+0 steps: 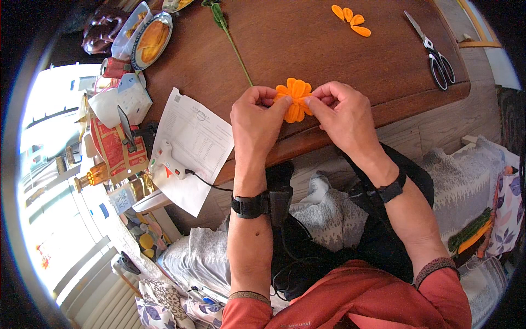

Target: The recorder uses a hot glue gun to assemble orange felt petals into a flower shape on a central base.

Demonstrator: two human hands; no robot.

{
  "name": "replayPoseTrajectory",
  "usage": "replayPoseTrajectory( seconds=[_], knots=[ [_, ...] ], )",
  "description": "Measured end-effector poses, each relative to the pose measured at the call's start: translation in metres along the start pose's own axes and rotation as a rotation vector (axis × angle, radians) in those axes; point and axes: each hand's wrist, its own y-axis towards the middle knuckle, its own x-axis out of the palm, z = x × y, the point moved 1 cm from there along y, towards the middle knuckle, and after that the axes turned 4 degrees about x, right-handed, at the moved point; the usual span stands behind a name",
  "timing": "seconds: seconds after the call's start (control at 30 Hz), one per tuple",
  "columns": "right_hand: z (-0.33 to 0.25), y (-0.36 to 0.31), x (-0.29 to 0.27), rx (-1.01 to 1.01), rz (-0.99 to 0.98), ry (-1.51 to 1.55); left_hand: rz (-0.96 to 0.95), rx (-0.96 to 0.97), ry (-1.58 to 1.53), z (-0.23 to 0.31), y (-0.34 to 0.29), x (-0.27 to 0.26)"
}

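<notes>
Between my two hands is an orange flower [297, 88] with several rounded fuzzy petals, raised near the table's front edge. My left hand [255, 118] pinches its left side with thumb and fingers. On the other side, my right hand [346, 112] grips the petals between thumb and fingertips. Beyond my left hand lies a fuzzy green stem [234, 49] with a darker green bulge at its far end. A loose cluster of orange petals [352, 21] rests at the far right. White-and-black scissors [433, 55] lie partly spread near the right table edge.
The brown wooden table [307, 41] carries a printed paper sheet [200, 129] at left. On it sits a white glue gun [169, 162] with a black cord running toward my left wrist. Plates of food [152, 41], a red can [114, 68] and packets crowd the left side.
</notes>
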Motion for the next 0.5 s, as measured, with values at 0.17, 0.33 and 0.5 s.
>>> replayPoseTrajectory(
  seconds=[0.17,0.33,0.5],
  knots=[
    [-0.0083,0.0018,0.0028,0.013,0.015,-0.051,0.009,-0.012,0.007,0.0029,-0.001,0.0003],
    [-0.01,0.0028,0.0042,0.033,0.022,-0.049,0.028,-0.02,0.002,0.0011,-0.0026,0.0046],
    [-0.0111,0.0022,0.0071,0.027,0.017,-0.089,0.034,0.028,0.049,-0.0039,-0.0025,0.0048]
  ],
)
